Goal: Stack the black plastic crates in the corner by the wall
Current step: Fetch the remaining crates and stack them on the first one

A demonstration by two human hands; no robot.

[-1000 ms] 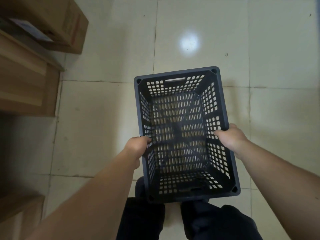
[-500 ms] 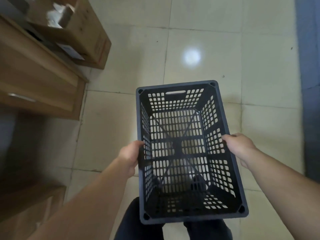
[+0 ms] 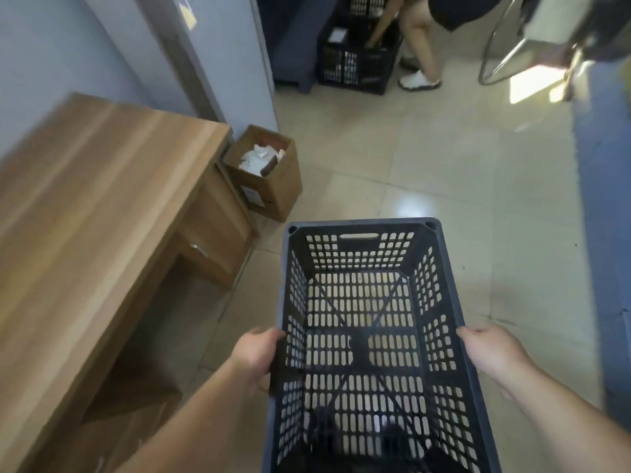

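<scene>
- No brand or writing can be read; the cardboard box (image 3: 264, 172) by the desk (image 3: 92, 213) bears a pale label too blurred to make out.
- The held crate (image 3: 372, 336) is black plastic, rectangular, its walls and floor pierced with slots, a handle slot in the far end wall, and nothing inside.
- It is carried above the tiled floor (image 3: 444, 186), just right of the desk.
- The left hand (image 3: 257, 356) has its grip closed over the left rim; the right hand (image 3: 491, 353) has its grip closed on the right rim.
- Counted: one crate in hand, two more stacked crates (image 3: 355, 59) far ahead by the wall, where another person's legs (image 3: 421, 46) stand beside them.
</scene>
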